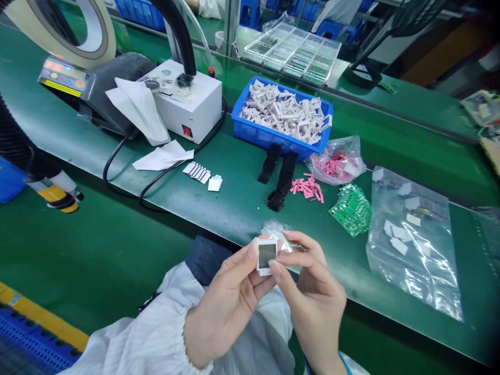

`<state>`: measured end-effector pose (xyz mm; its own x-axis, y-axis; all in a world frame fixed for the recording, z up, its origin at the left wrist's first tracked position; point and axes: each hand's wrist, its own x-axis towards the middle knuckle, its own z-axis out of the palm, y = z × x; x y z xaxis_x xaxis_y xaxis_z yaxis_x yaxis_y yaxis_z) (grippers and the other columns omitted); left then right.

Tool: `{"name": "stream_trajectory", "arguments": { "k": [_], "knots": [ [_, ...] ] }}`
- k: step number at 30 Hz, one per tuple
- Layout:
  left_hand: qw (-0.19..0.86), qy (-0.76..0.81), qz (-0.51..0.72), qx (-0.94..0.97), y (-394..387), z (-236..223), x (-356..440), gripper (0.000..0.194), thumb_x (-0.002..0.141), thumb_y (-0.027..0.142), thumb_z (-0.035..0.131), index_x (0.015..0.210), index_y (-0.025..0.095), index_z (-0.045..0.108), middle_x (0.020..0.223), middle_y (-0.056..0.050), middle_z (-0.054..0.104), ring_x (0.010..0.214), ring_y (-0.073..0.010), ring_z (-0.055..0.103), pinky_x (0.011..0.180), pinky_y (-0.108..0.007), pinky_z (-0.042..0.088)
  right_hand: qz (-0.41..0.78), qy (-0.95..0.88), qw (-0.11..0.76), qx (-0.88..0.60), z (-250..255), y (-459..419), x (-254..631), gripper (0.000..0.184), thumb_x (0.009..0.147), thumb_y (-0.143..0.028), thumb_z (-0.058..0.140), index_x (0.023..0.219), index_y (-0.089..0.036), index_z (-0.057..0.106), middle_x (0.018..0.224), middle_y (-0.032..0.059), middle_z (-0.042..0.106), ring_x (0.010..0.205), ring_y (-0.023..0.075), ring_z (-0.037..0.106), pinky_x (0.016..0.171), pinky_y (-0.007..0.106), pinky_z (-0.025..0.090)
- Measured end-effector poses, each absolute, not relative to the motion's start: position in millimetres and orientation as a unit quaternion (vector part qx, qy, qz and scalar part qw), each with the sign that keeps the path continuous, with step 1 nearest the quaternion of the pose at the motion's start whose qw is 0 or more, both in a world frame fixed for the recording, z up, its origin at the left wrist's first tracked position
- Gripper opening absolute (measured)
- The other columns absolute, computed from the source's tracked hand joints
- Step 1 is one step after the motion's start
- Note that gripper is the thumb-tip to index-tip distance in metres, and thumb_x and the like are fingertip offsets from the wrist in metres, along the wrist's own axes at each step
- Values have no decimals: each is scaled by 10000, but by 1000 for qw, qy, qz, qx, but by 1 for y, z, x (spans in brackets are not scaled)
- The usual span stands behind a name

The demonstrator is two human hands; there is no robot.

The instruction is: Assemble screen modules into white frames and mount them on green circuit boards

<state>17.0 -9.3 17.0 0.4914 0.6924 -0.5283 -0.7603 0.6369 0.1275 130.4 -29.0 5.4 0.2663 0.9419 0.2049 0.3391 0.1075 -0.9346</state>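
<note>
Between my two hands, over the front edge of the bench, is a small white frame with a grey display panel in it. My left hand grips its left side, thumb along the edge and fingers beneath. On the right side, my right hand pinches the same piece with thumb and fingertips. Just behind the hands lies a small heap of clear plastic film pieces, partly covered by the fingers. Farther back are black strips, pink strips and a stack of green circuit boards.
A blue bin full of white frames stands at the back. Right of the boards lies a clear bag with white pieces. At left are a white box with a red switch, white cards, a cable and a tape roll.
</note>
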Motion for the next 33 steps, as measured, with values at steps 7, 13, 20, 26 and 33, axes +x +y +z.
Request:
{"name": "stream_trajectory", "arguments": {
  "k": [7,13,20,26,33],
  "knots": [
    [865,273,416,-62,-10,17,19,181,865,254,578,928,163,722,967,-36,736,906,-109,678,812,-166,524,154,-576,543,-591,6,-23,127,492,707,-126,685,1164,-210,522,1122,66,564,1080,188,549,926,371,466],
    [868,284,407,13,-14,14,20,358,848,464,534,959,177,717,927,-48,715,922,-161,662,804,-228,520,75,-700,442,-555,15,-16,137,232,750,-128,670,960,-200,602,918,8,663,914,161,601,837,339,434],
    [859,310,391,119,-17,6,17,176,798,357,649,850,214,738,887,11,694,896,-90,607,838,-194,479,158,-727,412,-526,21,-10,152,139,785,-121,641,884,-217,630,898,-28,682,871,124,614,804,308,438],
    [873,312,337,162,-13,2,12,199,719,433,700,801,261,756,770,26,727,782,-86,647,774,-191,496,176,-796,378,-438,28,-10,174,149,779,-143,655,924,-166,635,895,16,685,842,124,619,770,288,460],
    [892,275,277,228,3,-5,7,691,528,270,852,1170,333,604,879,11,752,770,-106,684,716,-197,506,147,-821,332,-441,40,-21,184,127,874,-195,539,882,-176,664,952,16,687,892,117,595,792,280,428]
  ]
}}
